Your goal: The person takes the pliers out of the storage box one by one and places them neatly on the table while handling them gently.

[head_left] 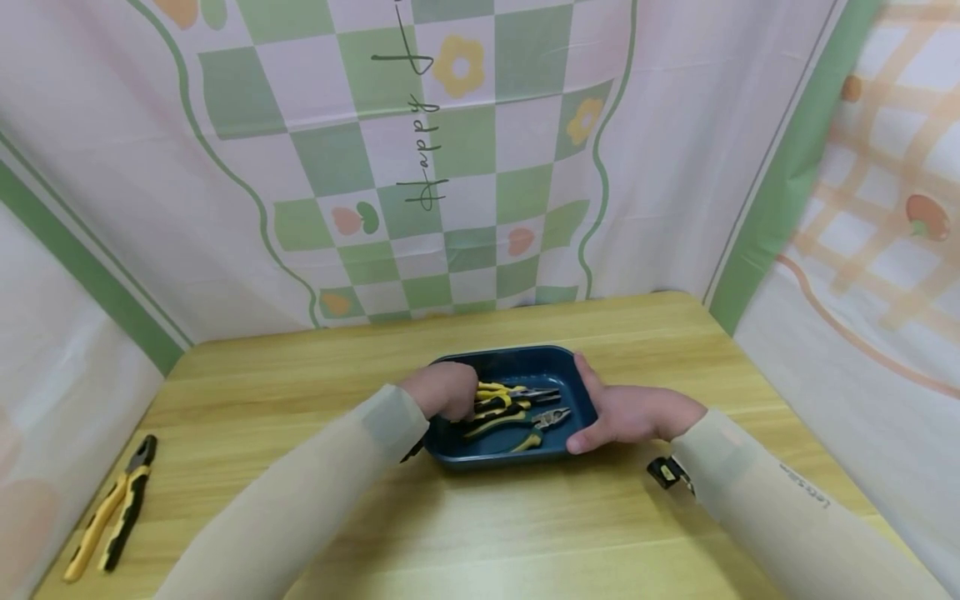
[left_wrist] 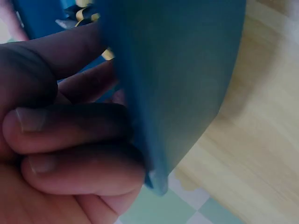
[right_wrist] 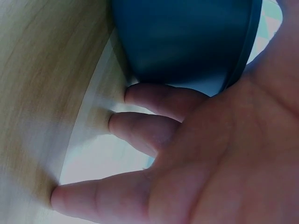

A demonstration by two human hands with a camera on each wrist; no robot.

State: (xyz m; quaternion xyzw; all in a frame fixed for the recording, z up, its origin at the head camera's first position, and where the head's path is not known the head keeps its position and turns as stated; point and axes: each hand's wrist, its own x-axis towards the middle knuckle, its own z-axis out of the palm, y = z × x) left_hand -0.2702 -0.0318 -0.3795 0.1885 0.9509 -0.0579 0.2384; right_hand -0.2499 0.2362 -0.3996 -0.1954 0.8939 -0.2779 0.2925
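Observation:
A dark blue tray [head_left: 491, 460] stands on the table with several pliers in it. My left hand [head_left: 448, 392] reaches over its left side, fingers curled at the handles of the yellow-and-black pliers [head_left: 495, 406]; the grip itself is mostly hidden. In the left wrist view, two fingers [left_wrist: 79, 123] fold outside the tray wall [left_wrist: 177, 84], while others go inside. Long-nose jaws [head_left: 542, 393] point right. Nearer me lie pliers with green-and-yellow handles [head_left: 498, 423]. Against the tray's right end rests my right hand [head_left: 630, 414], spread, with straight fingers [right_wrist: 145, 128] touching the table.
Another pair of yellow-and-black pliers [head_left: 120, 504] lies at the table's left edge, nose away from me. A patterned cloth [head_left: 465, 167] hangs behind the wooden table [head_left: 525, 542], with more cloth at both sides.

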